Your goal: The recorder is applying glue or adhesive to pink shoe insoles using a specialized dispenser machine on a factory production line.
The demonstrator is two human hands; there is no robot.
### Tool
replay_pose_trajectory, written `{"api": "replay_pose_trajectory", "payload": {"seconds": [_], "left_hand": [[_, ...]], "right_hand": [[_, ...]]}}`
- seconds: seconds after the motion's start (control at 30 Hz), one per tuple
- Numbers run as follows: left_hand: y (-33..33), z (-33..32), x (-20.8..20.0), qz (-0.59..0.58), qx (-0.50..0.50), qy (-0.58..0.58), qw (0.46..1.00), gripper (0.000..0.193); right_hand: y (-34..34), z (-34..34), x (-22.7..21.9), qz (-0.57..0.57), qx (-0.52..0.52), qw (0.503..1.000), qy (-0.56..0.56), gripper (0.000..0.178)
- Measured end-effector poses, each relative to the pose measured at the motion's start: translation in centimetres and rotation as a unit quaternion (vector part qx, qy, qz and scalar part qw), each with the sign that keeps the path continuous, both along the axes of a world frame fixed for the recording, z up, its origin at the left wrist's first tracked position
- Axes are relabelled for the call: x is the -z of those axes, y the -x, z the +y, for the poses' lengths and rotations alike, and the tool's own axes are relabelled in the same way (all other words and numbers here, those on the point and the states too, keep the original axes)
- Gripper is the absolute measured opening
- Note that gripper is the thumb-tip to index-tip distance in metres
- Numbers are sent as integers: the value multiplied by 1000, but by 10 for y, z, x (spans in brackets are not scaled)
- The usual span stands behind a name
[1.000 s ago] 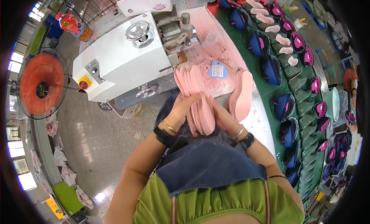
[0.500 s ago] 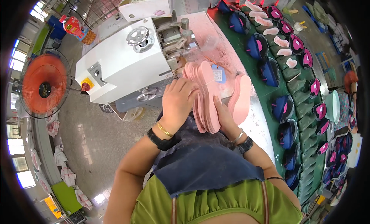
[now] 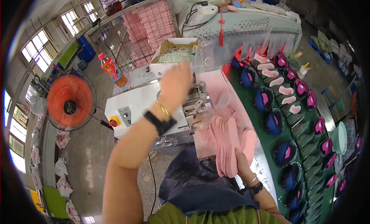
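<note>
A stack of pink shoe insoles (image 3: 227, 147) stands tilted over the front edge of the work surface, and my right hand (image 3: 243, 166) is closed around its lower right side. My left hand (image 3: 176, 85) is raised over the white machine (image 3: 135, 98), just below a cardboard box (image 3: 155, 68) full of pale strings (image 3: 177, 57). Motion smears its fingers, so what they hold, if anything, does not show. Behind the held stack lie more pink insoles (image 3: 248, 145), partly covered by it.
Right of the work surface runs a green conveyor (image 3: 262, 136) carrying blue and black shoe uppers (image 3: 286, 152). An orange fan (image 3: 69, 102) stands at the left. A drink bottle (image 3: 111, 70) sits behind the machine, near a wire cage (image 3: 148, 23) of pink pieces.
My left hand has left the insole stack and moved up and away toward the box of strings. The blue tag by the stack no longer shows. My view has tilted up.
</note>
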State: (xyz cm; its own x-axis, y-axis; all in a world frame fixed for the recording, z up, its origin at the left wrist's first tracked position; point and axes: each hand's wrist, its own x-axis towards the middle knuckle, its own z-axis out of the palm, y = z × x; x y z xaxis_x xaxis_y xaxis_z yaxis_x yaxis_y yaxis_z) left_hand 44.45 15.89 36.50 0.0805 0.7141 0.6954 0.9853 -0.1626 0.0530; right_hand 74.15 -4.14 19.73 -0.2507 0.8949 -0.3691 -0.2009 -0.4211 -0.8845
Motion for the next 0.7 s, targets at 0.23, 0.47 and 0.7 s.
{"api": "replay_pose_trajectory", "payload": {"seconds": [0.23,0.47,0.7], "left_hand": [[88,99,-37,74,-8,106,992,23],[160,152,18,189,59,132,971,26],[143,116,-16,-22,93,175,980,28]], "right_hand": [[-81,-24,-12,18,222,971,-92,56],[-189,-78,-49,-297,102,949,-13,72],[-176,-120,-6,-310,203,917,-149,80]]}}
